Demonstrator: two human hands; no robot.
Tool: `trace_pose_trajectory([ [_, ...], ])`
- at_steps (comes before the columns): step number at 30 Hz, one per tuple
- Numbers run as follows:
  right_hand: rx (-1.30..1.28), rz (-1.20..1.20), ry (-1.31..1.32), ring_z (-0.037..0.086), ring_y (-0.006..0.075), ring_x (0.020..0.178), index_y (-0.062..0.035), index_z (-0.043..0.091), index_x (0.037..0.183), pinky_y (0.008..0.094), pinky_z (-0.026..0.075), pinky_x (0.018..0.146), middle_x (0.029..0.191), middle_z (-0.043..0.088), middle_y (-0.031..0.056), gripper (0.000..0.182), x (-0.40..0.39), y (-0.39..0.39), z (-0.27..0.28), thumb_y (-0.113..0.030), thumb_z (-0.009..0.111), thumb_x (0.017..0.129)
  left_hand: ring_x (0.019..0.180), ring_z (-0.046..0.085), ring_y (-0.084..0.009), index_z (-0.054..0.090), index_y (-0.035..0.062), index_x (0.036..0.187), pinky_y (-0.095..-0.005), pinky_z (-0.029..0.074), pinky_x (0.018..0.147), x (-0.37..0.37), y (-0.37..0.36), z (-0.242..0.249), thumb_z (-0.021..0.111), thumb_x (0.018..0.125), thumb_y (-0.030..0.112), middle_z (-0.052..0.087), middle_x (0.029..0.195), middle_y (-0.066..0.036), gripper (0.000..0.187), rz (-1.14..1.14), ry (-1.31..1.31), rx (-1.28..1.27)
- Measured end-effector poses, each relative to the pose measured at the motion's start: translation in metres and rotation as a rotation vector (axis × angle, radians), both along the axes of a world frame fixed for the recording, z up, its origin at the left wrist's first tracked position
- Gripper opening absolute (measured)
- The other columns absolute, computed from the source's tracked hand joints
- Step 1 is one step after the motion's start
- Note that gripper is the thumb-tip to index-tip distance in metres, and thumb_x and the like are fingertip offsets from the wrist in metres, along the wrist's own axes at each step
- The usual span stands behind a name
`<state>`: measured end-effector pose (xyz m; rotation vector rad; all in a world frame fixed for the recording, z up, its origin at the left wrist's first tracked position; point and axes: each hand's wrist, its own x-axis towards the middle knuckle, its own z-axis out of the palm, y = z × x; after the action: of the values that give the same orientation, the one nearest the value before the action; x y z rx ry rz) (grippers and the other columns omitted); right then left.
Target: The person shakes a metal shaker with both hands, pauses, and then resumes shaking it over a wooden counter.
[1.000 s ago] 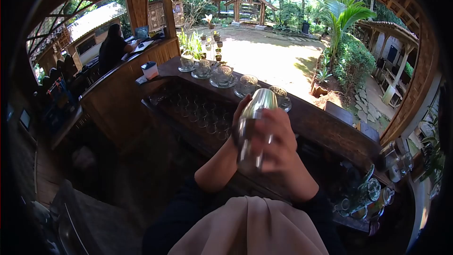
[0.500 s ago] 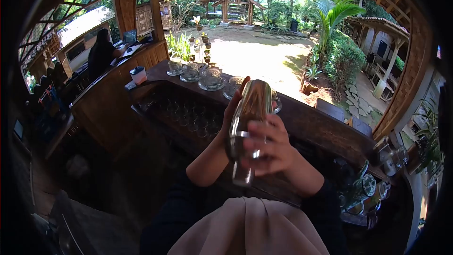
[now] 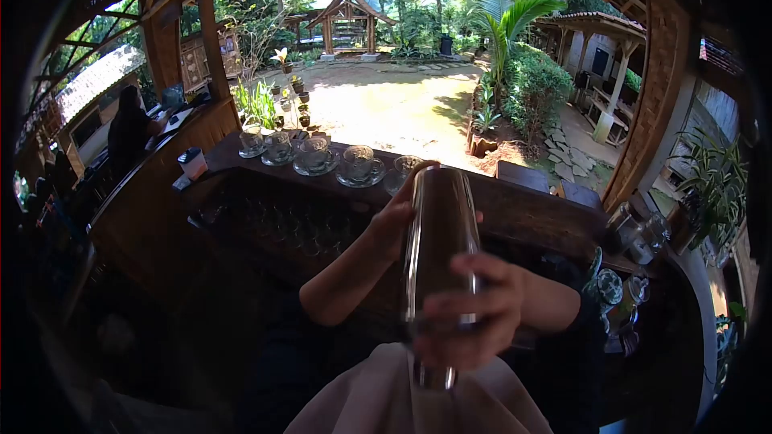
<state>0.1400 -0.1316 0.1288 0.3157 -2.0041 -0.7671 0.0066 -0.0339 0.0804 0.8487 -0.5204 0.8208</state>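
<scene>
left hand [image 3: 392,227] high and behind, right hand [image 3: 476,312] curled lower across; each grip holds the metal shaker [image 3: 440,245]

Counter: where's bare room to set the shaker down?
Best bet: the counter right of the shaker, short of the glass jars; it looks bare. Smaller gap between the plastic tub and leftmost cup. Crowded: the cup row. Underneath: too dark to judge.

Glass cups [image 3: 359,165] line the wooden counter [image 3: 535,213].
</scene>
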Motion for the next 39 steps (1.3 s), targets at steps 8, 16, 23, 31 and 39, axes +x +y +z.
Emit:
trace_pose_trajectory([
  [8, -0.529, -0.418, 0.081, 0.057, 0.0351, 0.116, -0.0028, 0.058, 0.12, 0.0473, 0.048, 0.093, 0.118, 0.062, 0.0147, 0.047, 0.045, 0.004, 0.03, -0.024, 0.071, 0.079, 0.094, 0.067, -0.0268, 0.057, 0.0076, 0.118, -0.0416, 0.058, 0.081, 0.058, 0.034, -0.006, 0.043, 0.096, 0.041, 0.066, 0.106, -0.014, 0.042, 0.144, 0.412, -0.174],
  [16, 0.0, -0.54, 0.064, 0.061, 0.0214, 0.114, -0.0167, 0.059, 0.111, 0.043, 0.046, 0.092, 0.116, 0.063, 0.0007, 0.033, 0.077, -0.021, 0.037, -0.027, 0.068, 0.081, 0.107, 0.064, -0.0256, 0.044, 0.0172, 0.135, -0.0428, 0.056, 0.087, 0.105, 0.014, 0.031, 0.051, 0.094, 0.051, 0.061, 0.117, -0.014, 0.053, -0.521, 0.22, -0.19],
  [23, -0.576, -0.8, 0.398, 0.06, 0.0365, 0.11, -0.0068, 0.059, 0.117, 0.0432, 0.048, 0.09, 0.117, 0.062, 0.015, 0.054, 0.109, -0.031, 0.048, -0.03, 0.077, 0.071, 0.102, 0.065, -0.021, 0.052, 0.016, 0.127, -0.0409, 0.055, 0.087, 0.175, 0.014, 0.023, 0.045, 0.096, 0.047, 0.064, 0.112, -0.011, 0.044, -0.267, 0.503, -0.414],
  [31, 0.119, -0.729, -0.049, 0.067, 0.0254, 0.101, -0.0166, 0.06, 0.108, 0.0455, 0.05, 0.089, 0.112, 0.063, 0.0001, 0.036, 0.094, -0.106, 0.061, -0.02, 0.074, 0.075, 0.115, 0.058, -0.0265, 0.042, 0.0101, 0.133, -0.0435, 0.053, 0.092, 0.193, -0.024, 0.048, 0.064, 0.09, 0.038, 0.054, 0.126, -0.017, 0.056, -0.662, 0.106, 0.057],
  [39, -0.484, -1.133, 0.43, 0.064, 0.0311, 0.106, -0.0104, 0.061, 0.113, 0.0464, 0.047, 0.097, 0.116, 0.062, 0.0096, 0.049, 0.127, -0.119, 0.069, -0.026, 0.078, 0.071, 0.101, 0.065, -0.0252, 0.057, 0.0108, 0.118, -0.0426, 0.056, 0.084, 0.248, -0.054, 0.054, 0.046, 0.097, 0.042, 0.064, 0.112, -0.013, 0.039, -0.597, 0.378, -0.178],
])
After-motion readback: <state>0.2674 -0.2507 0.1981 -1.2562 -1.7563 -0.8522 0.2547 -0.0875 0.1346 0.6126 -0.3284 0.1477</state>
